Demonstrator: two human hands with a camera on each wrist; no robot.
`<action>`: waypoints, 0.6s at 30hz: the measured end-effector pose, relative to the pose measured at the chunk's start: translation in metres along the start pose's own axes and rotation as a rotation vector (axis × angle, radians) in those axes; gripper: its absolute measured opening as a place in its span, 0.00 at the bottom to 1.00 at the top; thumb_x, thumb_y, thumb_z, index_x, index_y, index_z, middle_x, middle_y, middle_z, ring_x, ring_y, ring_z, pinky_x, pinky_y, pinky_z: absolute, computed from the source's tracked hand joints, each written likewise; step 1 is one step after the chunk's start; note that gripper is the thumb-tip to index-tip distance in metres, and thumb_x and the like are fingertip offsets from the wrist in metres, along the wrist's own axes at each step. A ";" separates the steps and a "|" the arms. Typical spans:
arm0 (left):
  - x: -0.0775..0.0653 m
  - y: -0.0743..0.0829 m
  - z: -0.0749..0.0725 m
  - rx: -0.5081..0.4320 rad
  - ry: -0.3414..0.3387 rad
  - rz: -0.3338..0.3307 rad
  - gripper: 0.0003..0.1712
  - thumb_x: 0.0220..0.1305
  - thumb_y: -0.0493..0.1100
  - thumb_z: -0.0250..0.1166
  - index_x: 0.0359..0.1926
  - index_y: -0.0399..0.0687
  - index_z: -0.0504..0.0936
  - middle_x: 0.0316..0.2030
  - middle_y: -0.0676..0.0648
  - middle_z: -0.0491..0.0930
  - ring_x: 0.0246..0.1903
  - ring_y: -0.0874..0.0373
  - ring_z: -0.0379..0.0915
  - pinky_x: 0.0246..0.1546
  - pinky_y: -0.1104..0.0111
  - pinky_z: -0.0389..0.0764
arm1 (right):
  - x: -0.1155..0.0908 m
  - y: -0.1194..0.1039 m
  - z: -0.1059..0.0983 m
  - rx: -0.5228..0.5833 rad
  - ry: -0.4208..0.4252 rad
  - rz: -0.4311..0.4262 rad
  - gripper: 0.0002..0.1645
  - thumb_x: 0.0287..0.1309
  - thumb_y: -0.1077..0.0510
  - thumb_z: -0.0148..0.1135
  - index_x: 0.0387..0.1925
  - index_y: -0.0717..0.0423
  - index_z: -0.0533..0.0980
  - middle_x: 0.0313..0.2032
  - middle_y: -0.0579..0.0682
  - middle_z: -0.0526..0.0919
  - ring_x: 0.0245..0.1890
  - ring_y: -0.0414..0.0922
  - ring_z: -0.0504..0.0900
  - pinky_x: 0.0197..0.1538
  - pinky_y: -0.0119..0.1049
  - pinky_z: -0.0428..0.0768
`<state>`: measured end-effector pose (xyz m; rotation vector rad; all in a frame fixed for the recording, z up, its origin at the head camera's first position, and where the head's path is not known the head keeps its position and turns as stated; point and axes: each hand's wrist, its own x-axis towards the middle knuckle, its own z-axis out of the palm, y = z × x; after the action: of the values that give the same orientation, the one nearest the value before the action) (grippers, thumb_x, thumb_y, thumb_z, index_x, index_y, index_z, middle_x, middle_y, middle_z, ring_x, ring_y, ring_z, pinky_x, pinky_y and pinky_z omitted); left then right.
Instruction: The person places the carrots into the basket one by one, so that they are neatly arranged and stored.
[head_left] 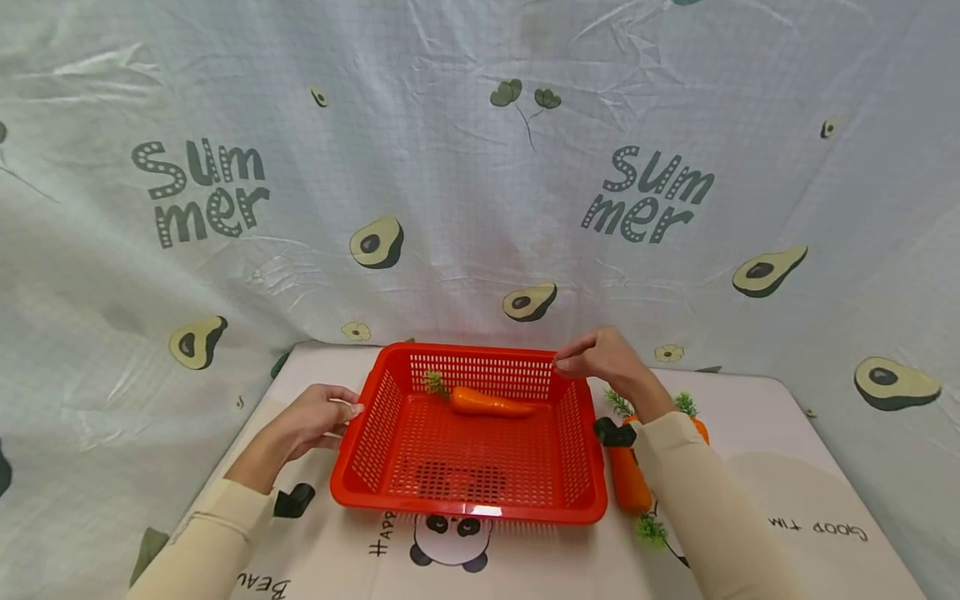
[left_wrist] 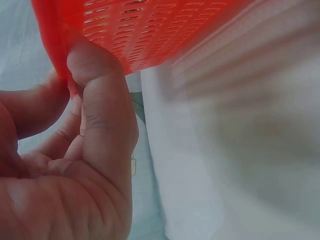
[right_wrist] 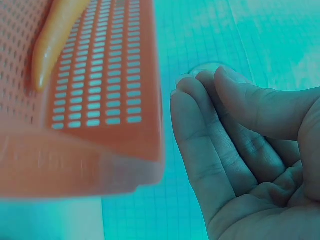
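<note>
A red plastic basket (head_left: 468, 507) with slotted walls is in the middle of the head view, and one orange carrot (head_left: 487, 404) with a green top lies inside it. My left hand (head_left: 322, 417) pinches its left rim; in the left wrist view the thumb and a finger (left_wrist: 107, 115) close on the red edge. Beside the far right corner is my right hand (head_left: 600, 360), fingers bent and holding nothing. The right wrist view shows a gap between its fingertips (right_wrist: 182, 82) and the basket's edge.
More carrots (head_left: 632, 483) with green tops lie right of the basket, partly behind the right forearm. Below them all is a pale printed table cover (head_left: 757, 483). A hanging cloth (head_left: 465, 192) with avocado prints stands behind the table.
</note>
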<state>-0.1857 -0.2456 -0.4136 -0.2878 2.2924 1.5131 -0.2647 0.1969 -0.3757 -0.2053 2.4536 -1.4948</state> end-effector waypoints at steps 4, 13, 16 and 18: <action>-0.001 0.001 -0.001 0.006 -0.003 0.002 0.20 0.77 0.38 0.57 0.63 0.29 0.70 0.44 0.39 0.84 0.34 0.54 0.84 0.39 0.59 0.91 | -0.004 0.004 -0.008 0.001 0.017 -0.006 0.17 0.65 0.62 0.68 0.52 0.69 0.84 0.49 0.63 0.89 0.44 0.50 0.92 0.57 0.48 0.87; -0.002 0.001 0.000 0.010 -0.007 -0.005 0.19 0.78 0.38 0.56 0.62 0.30 0.71 0.42 0.41 0.84 0.33 0.54 0.84 0.38 0.61 0.90 | -0.017 0.018 -0.028 0.000 0.053 0.009 0.18 0.67 0.62 0.65 0.52 0.72 0.83 0.44 0.57 0.91 0.43 0.48 0.92 0.56 0.49 0.87; -0.002 0.001 0.000 0.010 -0.010 0.000 0.19 0.78 0.38 0.56 0.62 0.30 0.70 0.42 0.41 0.84 0.33 0.54 0.84 0.37 0.61 0.90 | -0.022 0.024 -0.036 0.000 0.060 0.035 0.18 0.68 0.62 0.65 0.53 0.72 0.82 0.44 0.57 0.91 0.42 0.45 0.91 0.57 0.49 0.87; -0.001 0.002 -0.001 0.010 -0.009 0.002 0.19 0.78 0.38 0.56 0.62 0.29 0.70 0.43 0.40 0.84 0.33 0.54 0.83 0.38 0.60 0.90 | -0.025 0.028 -0.042 0.008 0.059 0.048 0.19 0.68 0.62 0.65 0.54 0.73 0.81 0.46 0.58 0.90 0.41 0.42 0.91 0.57 0.48 0.87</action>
<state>-0.1854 -0.2455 -0.4112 -0.2756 2.2930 1.4999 -0.2522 0.2517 -0.3781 -0.1019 2.4793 -1.5116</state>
